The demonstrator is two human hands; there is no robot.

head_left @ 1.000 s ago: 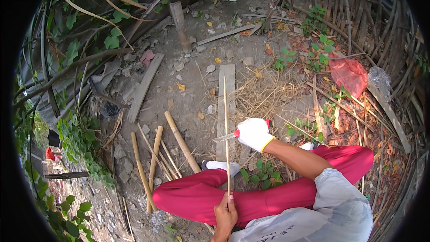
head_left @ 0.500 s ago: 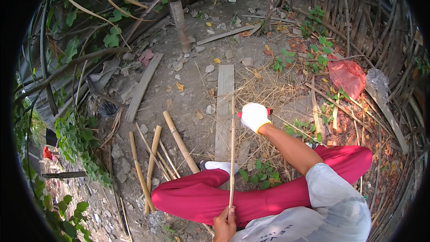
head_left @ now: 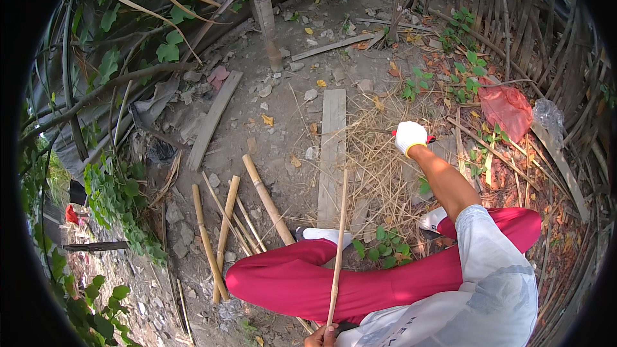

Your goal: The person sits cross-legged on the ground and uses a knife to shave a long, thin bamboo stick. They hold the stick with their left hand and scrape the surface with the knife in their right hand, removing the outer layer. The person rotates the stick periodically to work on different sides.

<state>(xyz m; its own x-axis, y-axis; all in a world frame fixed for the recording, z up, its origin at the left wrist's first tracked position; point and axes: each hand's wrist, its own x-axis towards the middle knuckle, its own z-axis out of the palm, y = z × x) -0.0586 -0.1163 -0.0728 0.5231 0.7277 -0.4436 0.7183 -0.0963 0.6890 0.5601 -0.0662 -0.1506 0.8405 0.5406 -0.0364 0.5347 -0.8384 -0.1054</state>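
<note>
My left hand (head_left: 323,336), bare and partly cut off by the lower edge, is closed round the near end of a bamboo strip (head_left: 338,244). The strip slants up across my lap, and its far tip lies over the wooden plank (head_left: 332,135). My right hand (head_left: 411,136) wears a white glove with a yellow cuff. It grips a red-handled knife (head_left: 432,139) over the dry straw, apart from the strip. A thin part of the blade sticks out left of the glove; most of the handle is hidden by my fingers.
Several bamboo poles (head_left: 268,199) lie left of my knee. Another board (head_left: 215,121) rests farther left, near a wooden post (head_left: 267,33). Dry straw (head_left: 379,167) is strewn right of the plank. A red mesh bag (head_left: 504,110) lies by the stick fence (head_left: 553,38) at right.
My right hand with the knife has moved right, away from the strip. My left hand has drawn the bamboo strip toward me, so its far tip is lower in view.
</note>
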